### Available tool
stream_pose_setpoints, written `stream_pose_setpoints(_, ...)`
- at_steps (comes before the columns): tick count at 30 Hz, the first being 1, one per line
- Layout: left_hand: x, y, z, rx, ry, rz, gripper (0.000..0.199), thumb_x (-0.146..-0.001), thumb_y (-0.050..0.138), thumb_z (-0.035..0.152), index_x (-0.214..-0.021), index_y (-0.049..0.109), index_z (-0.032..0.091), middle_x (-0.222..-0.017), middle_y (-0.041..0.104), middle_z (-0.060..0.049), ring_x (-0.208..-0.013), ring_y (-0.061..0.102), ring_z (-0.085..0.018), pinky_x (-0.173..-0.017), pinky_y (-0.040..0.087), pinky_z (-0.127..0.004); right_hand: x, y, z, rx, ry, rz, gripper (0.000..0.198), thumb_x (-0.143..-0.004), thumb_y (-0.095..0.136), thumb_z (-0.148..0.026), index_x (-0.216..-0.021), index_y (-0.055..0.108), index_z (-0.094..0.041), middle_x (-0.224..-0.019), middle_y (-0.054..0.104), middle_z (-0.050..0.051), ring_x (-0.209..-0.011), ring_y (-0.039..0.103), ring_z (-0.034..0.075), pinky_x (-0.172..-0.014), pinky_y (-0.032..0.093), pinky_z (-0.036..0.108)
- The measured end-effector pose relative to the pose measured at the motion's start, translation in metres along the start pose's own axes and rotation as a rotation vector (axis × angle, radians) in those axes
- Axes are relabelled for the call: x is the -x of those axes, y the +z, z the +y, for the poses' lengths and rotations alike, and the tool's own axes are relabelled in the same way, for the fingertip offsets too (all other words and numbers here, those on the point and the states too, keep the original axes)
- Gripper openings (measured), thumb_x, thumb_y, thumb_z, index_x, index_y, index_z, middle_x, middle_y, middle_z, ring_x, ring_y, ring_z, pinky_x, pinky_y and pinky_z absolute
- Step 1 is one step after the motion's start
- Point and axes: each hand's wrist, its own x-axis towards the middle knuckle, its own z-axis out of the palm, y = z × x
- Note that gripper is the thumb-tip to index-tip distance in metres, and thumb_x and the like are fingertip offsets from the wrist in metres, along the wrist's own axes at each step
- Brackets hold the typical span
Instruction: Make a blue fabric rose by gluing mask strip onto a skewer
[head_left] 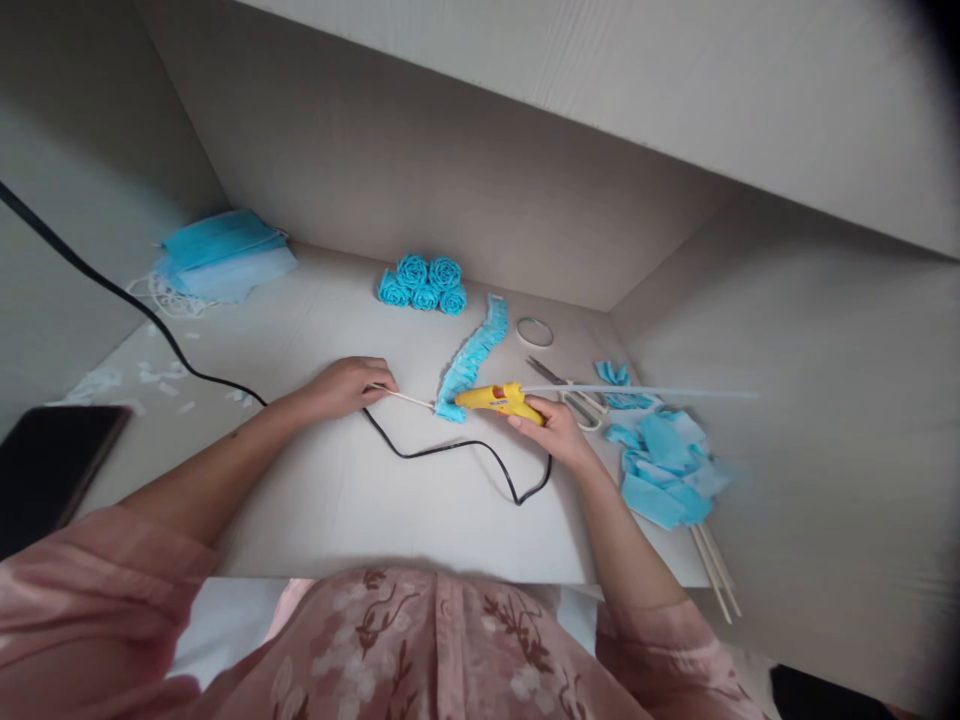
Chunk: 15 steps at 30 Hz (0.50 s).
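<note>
Pale worktop (pixel 315 510) carries everything, walled at back and sides; stack of blue masks (pixel 225 245) at back left, white ear loops spilling off its front; heap of blue scraps (pixel 667 465) at the right, near the side wall; dark slab (pixel 56 465), phone-like, at near left, cut off by the picture edge; black cord (pixel 405 456) comes in from upper left, passes under the left arm, bends across to the right hand.

Right hand (pixel 559 430): fingers wrapped round the grip of a yellow glue gun (pixel 491 399), translucent rod (pixel 637 390) sticking out its rear; left hand (pixel 349 387): fingers pinching a pale stick (pixel 409 398), far end at the strip's lower end.

Ruffled blue strip (pixel 472 350) lies mid-worktop between the hands, slanting away towards the back; nozzle is right at its lower end, can't tell if touching; five blue rosettes (pixel 424 296) behind, three below, two on top; scissors (pixel 545 370) just beyond the gun, part-spread; two loose sticks (pixel 716 570) poke out under the scraps; thin white ring (pixel 535 346) right of the strip; white snippets (pixel 161 372) scattered at left.
</note>
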Motion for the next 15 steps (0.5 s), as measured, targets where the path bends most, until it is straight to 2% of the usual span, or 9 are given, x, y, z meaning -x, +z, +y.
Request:
stream_pose_setpoints(6,0.0003,0.0012,-0.0016,-0.006,0.001,0.003,0.024,-0.096,0.051,0.022,-0.097,0.075,0.019,-0.093,0.07,-0.004,-0.081,0.064,-0.014,-0.072,0.042,-0.023,0.0005,-0.0007,0.0001,-0.002,-0.008,0.002,0.044,-0.085,0.066,-0.059,-0.093,0.077,-0.017,-0.07,0.057,0.0,-0.06,0.043,0.013,-0.055,0.032,0.026)
stream_pose_setpoints(11,0.0006,0.0012,-0.0014,-0.001,0.009,0.004,0.025,-0.097,0.05,0.022,-0.097,0.075,0.019,-0.092,0.069,-0.004,-0.082,0.064,-0.015,-0.074,0.043,-0.023,0.0017,-0.0024,-0.0001,-0.054,-0.007,0.019,0.049,-0.085,0.065,-0.061,-0.101,0.078,-0.017,-0.078,0.066,0.003,-0.063,0.049,0.015,-0.057,0.037,0.027)
stream_pose_setpoints(15,0.0002,0.0003,-0.0007,0.0,0.004,0.005,0.024,-0.097,0.051,0.023,-0.097,0.075,0.019,-0.092,0.069,-0.004,-0.081,0.064,-0.015,-0.073,0.043,-0.023,0.0009,-0.0014,0.0003,-0.037,-0.003,-0.014,0.047,-0.085,0.066,-0.062,-0.094,0.076,-0.017,-0.07,0.058,0.0,-0.059,0.044,0.013,-0.054,0.033,0.026)
